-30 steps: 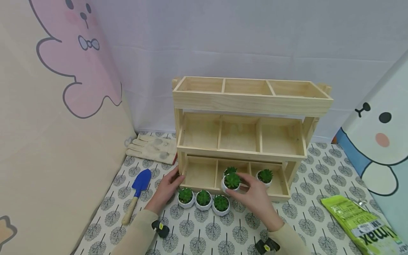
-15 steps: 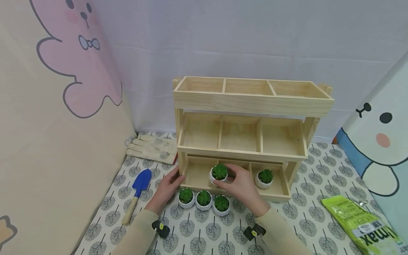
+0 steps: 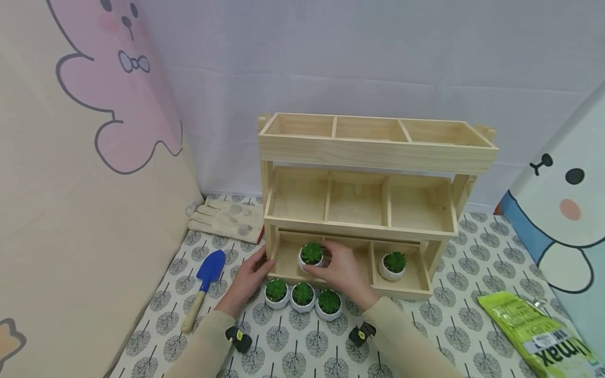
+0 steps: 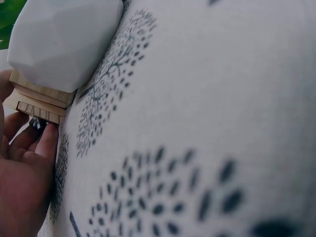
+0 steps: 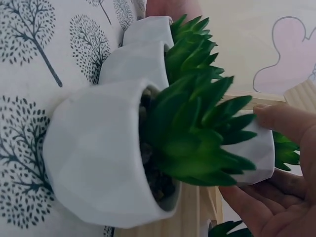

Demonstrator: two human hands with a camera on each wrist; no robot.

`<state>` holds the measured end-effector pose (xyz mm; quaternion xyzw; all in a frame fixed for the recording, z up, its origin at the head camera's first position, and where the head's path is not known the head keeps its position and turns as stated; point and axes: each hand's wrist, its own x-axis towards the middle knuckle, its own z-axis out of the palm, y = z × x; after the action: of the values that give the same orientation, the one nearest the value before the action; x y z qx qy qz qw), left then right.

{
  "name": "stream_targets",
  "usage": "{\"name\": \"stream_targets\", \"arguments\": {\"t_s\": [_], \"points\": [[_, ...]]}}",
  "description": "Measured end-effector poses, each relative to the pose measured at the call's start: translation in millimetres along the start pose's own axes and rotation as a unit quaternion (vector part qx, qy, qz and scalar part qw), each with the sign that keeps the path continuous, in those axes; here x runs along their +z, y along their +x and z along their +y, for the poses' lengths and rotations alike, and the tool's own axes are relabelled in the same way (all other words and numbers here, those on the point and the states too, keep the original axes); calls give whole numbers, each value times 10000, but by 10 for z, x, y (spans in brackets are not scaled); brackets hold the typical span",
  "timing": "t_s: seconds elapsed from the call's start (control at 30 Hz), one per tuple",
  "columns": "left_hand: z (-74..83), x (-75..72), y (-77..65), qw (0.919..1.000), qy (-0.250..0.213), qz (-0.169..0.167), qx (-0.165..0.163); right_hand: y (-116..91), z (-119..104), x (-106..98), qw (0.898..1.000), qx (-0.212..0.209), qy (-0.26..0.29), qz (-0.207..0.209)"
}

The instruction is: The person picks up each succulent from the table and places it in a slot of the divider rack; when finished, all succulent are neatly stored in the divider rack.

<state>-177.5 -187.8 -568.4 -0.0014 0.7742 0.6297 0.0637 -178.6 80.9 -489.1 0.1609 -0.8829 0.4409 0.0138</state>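
Three pots [image 3: 303, 298] line front edge of btm tray [image 3: 402, 292]; your R hand [image 3: 339, 266] pinches another pot [image 3: 310, 255] nr L end, L hand [image 3: 246, 279] grips L edge.

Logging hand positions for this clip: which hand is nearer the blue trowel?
Left. The left hand grips the wooden rack, just right of the blue trowel; the right hand is farther right, holding a potted succulent.

5 plants [image 3: 311, 253], 2 hands [image 3: 341, 266], 1 rack [image 3: 359, 202], 1 trowel [image 3: 205, 285], 1 bag [image 3: 541, 336].
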Motion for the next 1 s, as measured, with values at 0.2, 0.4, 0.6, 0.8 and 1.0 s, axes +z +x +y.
{"name": "stream_targets", "arguments": {"t_s": [0.2, 0.4, 0.6, 0.8, 1.0], "points": [[-7, 2, 0, 10000, -18, -18, 69, 84, -9, 85, 9995, 30, -265, -189], [5, -3, -10, 9999, -114, -47, 23, 154, -59, 164, 9985, -100, -331, -435], [-5, -12, -12, 9998, -147, -95, 123, 228, -105, 269, 9971, -181, -336, -652], [-6, -12, -15, 9996, -188, -118, 149, 293, -101, 365, 9967, -208, -465, -635], [1, -7, -9, 9997, -161, -114, 121, 346, -84, 422, 9964, -83, -519, -668]]}}
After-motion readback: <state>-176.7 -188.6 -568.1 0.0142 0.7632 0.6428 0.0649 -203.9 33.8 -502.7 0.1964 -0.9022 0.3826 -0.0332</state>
